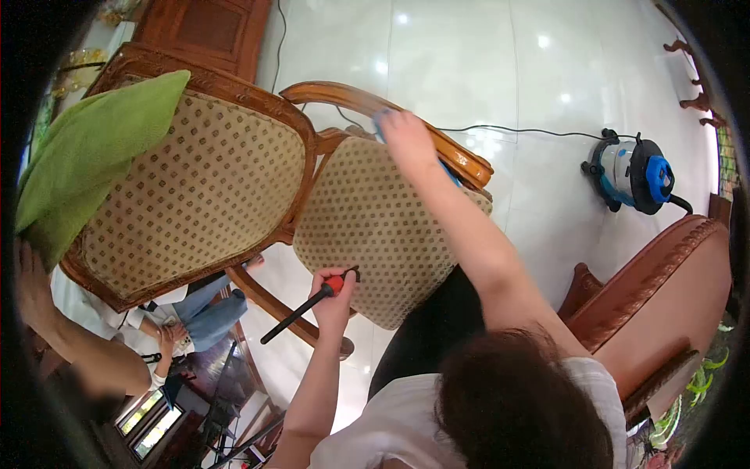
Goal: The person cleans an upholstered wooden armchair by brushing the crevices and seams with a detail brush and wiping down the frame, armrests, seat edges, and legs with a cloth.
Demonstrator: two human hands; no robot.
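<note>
A wooden armchair [394, 234] with a patterned beige seat is in front of me. My right hand [410, 144] is closed on a blue cloth [381, 123], pressed near the curved wooden armrest [461, 156] on the far side. The hand is slightly blurred. My left hand [333, 295] grips a slim black tool with a red collar [301, 316], above the near part of the seat. Its short dark tip shows by the thumb, but its exact kind is unclear. The chair's patterned backrest [195, 187] rises at the left.
Another person's hand [33, 281] rests by a green cloth [101, 148] draped over the backrest. A seated person [207, 313] is beyond it. A blue-and-black vacuum cleaner [637, 172] with a cord stands on the tiles. A brown leather chair [656, 289] is at right.
</note>
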